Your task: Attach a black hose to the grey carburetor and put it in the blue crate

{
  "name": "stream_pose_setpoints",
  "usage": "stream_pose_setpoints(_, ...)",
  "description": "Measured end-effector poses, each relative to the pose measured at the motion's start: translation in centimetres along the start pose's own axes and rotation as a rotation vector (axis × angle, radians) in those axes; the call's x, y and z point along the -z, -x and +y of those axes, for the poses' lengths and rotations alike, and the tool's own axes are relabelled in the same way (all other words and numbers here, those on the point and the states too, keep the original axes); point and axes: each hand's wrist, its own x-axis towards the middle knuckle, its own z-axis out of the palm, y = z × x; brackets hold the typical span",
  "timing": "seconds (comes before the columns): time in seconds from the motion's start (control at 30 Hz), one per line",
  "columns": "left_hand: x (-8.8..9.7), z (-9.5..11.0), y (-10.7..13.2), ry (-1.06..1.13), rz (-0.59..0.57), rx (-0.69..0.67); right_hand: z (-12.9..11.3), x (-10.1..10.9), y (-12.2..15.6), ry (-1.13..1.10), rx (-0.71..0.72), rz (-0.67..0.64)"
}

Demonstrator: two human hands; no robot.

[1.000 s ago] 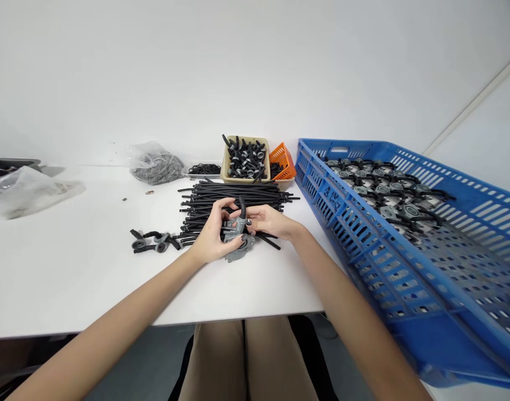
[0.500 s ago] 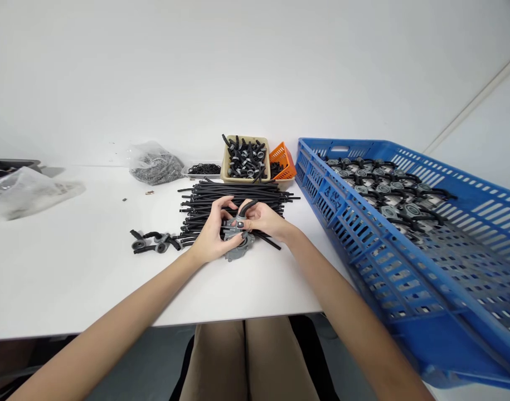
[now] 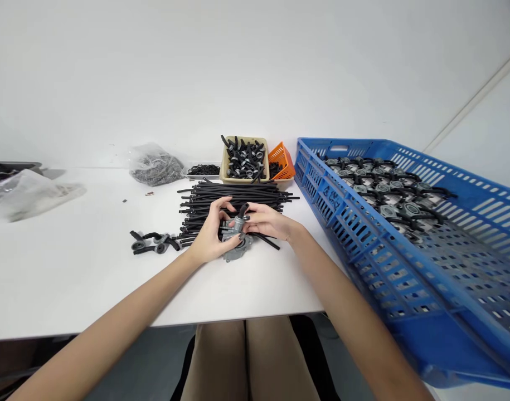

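Grey valve body point(image 3: 237, 245) is sitting at frame centre on the table point(image 3: 91, 278), both hands' fingers pinching it and its black hose stub point(image 3: 242, 211): left hand point(image 3: 210, 236), right hand point(image 3: 267, 221). Right, a blue crate point(image 3: 363, 245) is holding assembled parts, its embossed marking unreadable; upper centre, a beige tub point(image 3: 226, 161) is holding hose fittings.

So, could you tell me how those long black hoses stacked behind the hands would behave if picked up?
The black hoses look thin and rubbery, so one would probably droop. Being round, loose ones may roll across the white table.
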Motion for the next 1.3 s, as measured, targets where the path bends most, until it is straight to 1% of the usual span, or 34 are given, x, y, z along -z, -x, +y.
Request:
stream_pose_setpoints(0.2, 0.0, -0.1, 0.0, -0.012, 0.012, 0.008, 0.0, -0.1, 0.0, 0.034, 0.026, 0.006)
stream_pose_setpoints(0.37, 0.1, 0.0, -0.1, -0.009, 0.007, -0.001, 0.1, -0.9, -0.4, 0.135, 0.068, 0.063)
stream_pose_setpoints(0.5, 0.1, 0.0, -0.1, 0.001, -0.005, 0.007, 0.3, -1.3, -0.6, 0.213, 0.105, 0.08)
stream_pose_setpoints(0.8, 0.2, 0.0, 0.0, -0.005, -0.015, -0.018, -0.4, -0.9, 0.1, 0.065, 0.012, 0.024)
stream_pose_setpoints(0.93, 0.3, -0.2, 0.0, -0.016, -0.012, 0.003, 0.1, -0.5, -0.1, 0.022, 0.015, 0.051)
stream_pose_setpoints(1.07, 0.2, -0.4, 0.0, -0.016, 0.0, 0.016, 0.4, -0.5, -0.4, 0.025, 0.06, 0.071)
stream_pose_setpoints(1.17, 0.2, -0.3, -0.1, -0.027, -0.002, 0.017, 0.3, -0.8, -0.5, 0.09, 0.1, 0.061)
stream_pose_setpoints(1.3, 0.2, -0.2, -0.1, -0.035, 0.0, -0.002, 0.3, -1.2, -0.7, 0.216, 0.114, 0.077)
